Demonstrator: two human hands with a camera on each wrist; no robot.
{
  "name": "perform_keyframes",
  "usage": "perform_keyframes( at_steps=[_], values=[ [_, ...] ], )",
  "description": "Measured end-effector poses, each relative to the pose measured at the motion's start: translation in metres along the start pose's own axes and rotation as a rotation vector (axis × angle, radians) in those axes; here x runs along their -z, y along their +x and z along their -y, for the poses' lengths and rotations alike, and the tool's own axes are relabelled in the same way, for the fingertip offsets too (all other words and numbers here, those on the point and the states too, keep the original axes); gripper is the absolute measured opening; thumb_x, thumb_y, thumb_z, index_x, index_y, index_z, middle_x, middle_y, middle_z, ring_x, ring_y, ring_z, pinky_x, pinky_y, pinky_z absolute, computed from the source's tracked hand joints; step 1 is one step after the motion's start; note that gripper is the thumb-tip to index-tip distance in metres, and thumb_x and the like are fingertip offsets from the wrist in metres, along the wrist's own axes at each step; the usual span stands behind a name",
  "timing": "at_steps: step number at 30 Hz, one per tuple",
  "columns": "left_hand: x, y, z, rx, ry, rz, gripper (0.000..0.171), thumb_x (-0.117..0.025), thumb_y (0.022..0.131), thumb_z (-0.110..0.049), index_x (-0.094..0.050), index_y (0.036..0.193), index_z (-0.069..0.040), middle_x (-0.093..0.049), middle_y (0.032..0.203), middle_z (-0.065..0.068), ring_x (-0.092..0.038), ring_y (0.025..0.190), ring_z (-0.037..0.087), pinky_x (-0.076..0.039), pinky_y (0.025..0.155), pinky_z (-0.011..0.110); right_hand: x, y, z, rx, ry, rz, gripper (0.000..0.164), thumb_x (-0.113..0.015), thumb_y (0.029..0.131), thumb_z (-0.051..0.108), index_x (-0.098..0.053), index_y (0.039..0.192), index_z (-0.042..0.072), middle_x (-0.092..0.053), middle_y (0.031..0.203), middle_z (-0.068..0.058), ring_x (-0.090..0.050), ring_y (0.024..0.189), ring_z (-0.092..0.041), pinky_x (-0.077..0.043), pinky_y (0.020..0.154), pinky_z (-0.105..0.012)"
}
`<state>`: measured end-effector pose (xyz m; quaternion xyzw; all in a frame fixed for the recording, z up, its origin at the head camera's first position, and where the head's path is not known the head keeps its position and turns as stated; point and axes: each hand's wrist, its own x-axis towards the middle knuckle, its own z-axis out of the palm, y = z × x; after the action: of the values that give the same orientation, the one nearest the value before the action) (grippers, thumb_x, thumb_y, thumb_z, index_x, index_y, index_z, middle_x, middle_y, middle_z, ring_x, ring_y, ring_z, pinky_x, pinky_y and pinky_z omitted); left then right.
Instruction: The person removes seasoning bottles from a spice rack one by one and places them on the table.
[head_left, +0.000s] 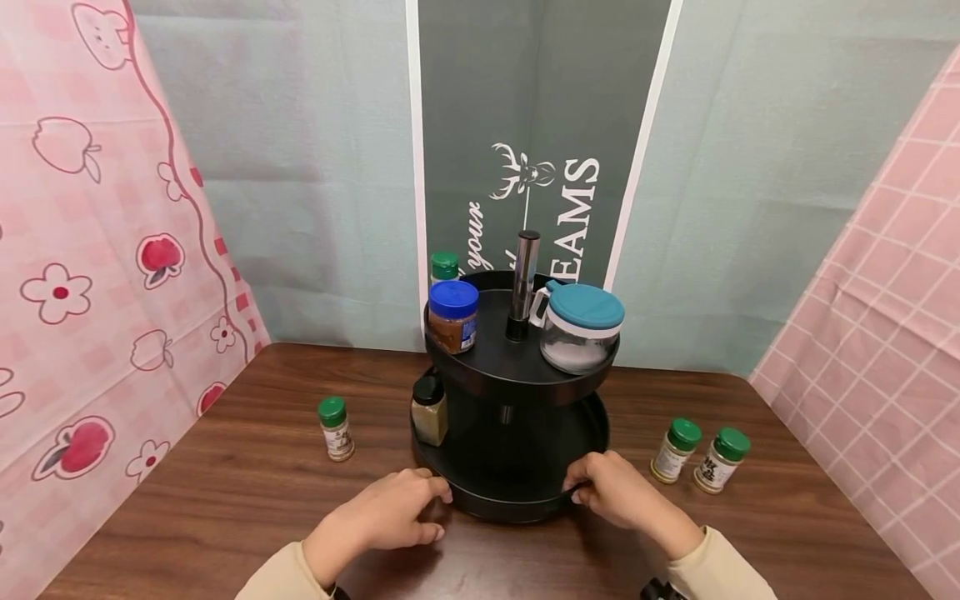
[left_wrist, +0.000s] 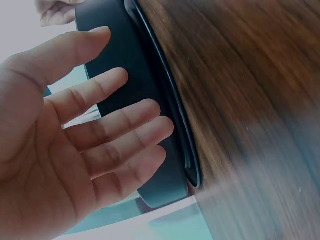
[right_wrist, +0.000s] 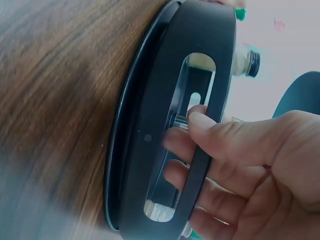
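A black two-tier turntable rack (head_left: 517, 510) with a metal post stands on the table. My right hand (head_left: 618, 490) grips the lower tray's rim at the front right. In the right wrist view, the fingers of that right hand (right_wrist: 250, 170) curl through a slot in the tray wall, with the thumb on the rim. My left hand (head_left: 390, 508) is at the tray's front left, its fingers relaxed and loosely bent. In the left wrist view, the palm of the left hand (left_wrist: 65, 145) faces the camera and holds nothing; whether the fingertips touch the wall I cannot tell.
The upper tray bears a blue-lidded jar (head_left: 453, 321), a teal-lidded glass jar (head_left: 581, 333) and a green-capped bottle (head_left: 445, 267). A black-lidded jar (head_left: 430, 421) stands on the lower tray. Green-capped shakers stand left (head_left: 336, 429) and right (head_left: 675, 451), the right one beside another shaker (head_left: 722, 461).
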<state>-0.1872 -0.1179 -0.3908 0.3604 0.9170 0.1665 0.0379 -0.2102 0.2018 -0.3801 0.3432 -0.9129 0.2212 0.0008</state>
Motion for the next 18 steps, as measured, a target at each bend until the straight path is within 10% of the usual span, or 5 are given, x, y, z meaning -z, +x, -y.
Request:
perform_keyframes(
  at_steps=[18],
  values=[
    [0.001, 0.003, -0.011, -0.039, 0.004, 0.017, 0.026, -0.073, 0.077, -0.027, -0.065, 0.1, -0.016, -0.058, 0.094, -0.003, -0.055, 0.078, 0.007, -0.046, 0.063, 0.028, 0.007, 0.0, -0.013, -0.028, 0.037, 0.003, 0.021, -0.071, 0.07, 0.0, -0.07, 0.074, 0.021, -0.063, 0.075, 0.016, -0.054, 0.069, -0.002, -0.045, 0.06, -0.026]
  ],
)
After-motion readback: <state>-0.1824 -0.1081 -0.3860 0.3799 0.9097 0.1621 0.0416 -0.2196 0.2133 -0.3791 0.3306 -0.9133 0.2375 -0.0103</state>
